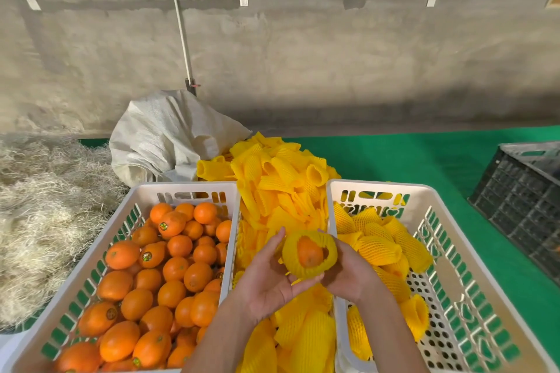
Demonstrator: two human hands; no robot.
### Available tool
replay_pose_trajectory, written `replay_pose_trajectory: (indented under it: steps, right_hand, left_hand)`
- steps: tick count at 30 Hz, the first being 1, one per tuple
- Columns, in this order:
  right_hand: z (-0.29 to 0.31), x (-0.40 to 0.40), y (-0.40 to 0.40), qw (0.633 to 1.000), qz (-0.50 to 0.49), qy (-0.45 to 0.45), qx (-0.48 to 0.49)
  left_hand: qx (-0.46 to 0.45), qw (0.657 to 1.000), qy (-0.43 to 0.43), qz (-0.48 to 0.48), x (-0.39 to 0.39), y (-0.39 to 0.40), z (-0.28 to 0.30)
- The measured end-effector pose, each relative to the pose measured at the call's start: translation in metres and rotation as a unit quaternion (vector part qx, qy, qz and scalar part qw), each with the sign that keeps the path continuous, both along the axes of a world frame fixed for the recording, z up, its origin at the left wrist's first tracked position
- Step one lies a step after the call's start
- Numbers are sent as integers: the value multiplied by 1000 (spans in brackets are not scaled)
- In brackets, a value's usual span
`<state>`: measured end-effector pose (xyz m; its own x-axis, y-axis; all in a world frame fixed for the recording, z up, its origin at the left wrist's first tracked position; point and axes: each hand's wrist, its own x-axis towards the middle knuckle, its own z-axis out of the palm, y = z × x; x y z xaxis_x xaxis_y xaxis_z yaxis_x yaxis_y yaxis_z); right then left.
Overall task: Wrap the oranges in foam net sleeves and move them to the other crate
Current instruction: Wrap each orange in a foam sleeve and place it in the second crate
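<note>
Between the two white crates I hold an orange (309, 252) inside a yellow foam net sleeve (292, 263), its open end facing me. My left hand (266, 277) cups the sleeve from the left and below. My right hand (348, 272) grips it from the right. The left crate (100, 248) is full of bare oranges (169, 275). The right crate (472, 281) holds several wrapped oranges (380, 248) at its far end. A pile of empty yellow sleeves (281, 179) lies between and behind the crates.
A white woven sack (163, 136) stands behind the left crate. Pale straw-like fibre (45, 206) is heaped at the left. A black crate (527, 197) sits at the right on the green cover (409, 157). A concrete wall rises behind.
</note>
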<state>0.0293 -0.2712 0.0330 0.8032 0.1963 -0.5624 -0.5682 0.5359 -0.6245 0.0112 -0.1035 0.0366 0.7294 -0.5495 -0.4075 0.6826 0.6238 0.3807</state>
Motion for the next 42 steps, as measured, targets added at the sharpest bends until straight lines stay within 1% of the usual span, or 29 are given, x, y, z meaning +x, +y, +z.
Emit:
replay_pose_trajectory:
  steps: [3,6,9,12,13,16,17,19,21,22,25,26,28,30,33,35,38,40,42]
  right_hand:
    - [2,1,1,999,-17,-16,-41]
    - [5,2,1,993,-7,-70,-97]
    - [13,2,4,973,9,-111,-202]
    - [19,-2,3,941,-8,-163,-297]
    - [19,-3,0,932,-25,-185,-310]
    - [19,-11,-11,933,-44,-239,-266]
    - [20,-14,-14,926,-38,-256,-274]
    - [19,-19,-23,904,-31,-278,-322]
    - [11,-19,-35,889,-53,-281,-357]
    - [7,-18,-42,885,-79,-267,-374]
    - [5,-17,-69,879,-169,-190,-403]
    - [3,-16,-78,866,-189,-181,-426]
    - [1,-14,-92,834,-201,-202,-473]
    - [2,-8,-100,816,-184,-241,-492]
    - [-2,-2,-102,808,-160,-278,-495]
    - [-5,1,-89,815,-140,-301,-475]
    - [-13,8,-53,824,-79,-327,-457]
    - [-22,15,-23,824,-32,-342,-451]
    - [-34,24,6,815,19,-335,-472]
  left_hand:
    - [-20,998,-47,39,0,2,1]
    - [-11,996,-82,41,-1,4,0]
    - [67,989,-119,55,-1,-1,2]
    - [147,975,-153,67,0,-11,11]
    - [175,969,-161,73,1,-15,13]
    - [253,946,-182,89,5,-32,18]
    - [271,939,-191,90,6,-39,18]
    - [282,934,-203,81,9,-52,19]
    - [270,940,-193,80,14,-65,18]
    - [260,945,-182,82,17,-71,16]
    - [236,955,-163,81,23,-89,12]
    - [241,952,-168,83,25,-94,12]
    - [266,941,-190,87,29,-101,13]
    - [282,933,-205,87,31,-102,13]
    - [288,931,-202,95,32,-93,11]
    - [293,930,-195,109,33,-82,7]
    - [303,928,-164,143,34,-53,1]
    - [334,913,-151,177,35,-25,-5]
    - [383,885,-149,219,33,8,-14]
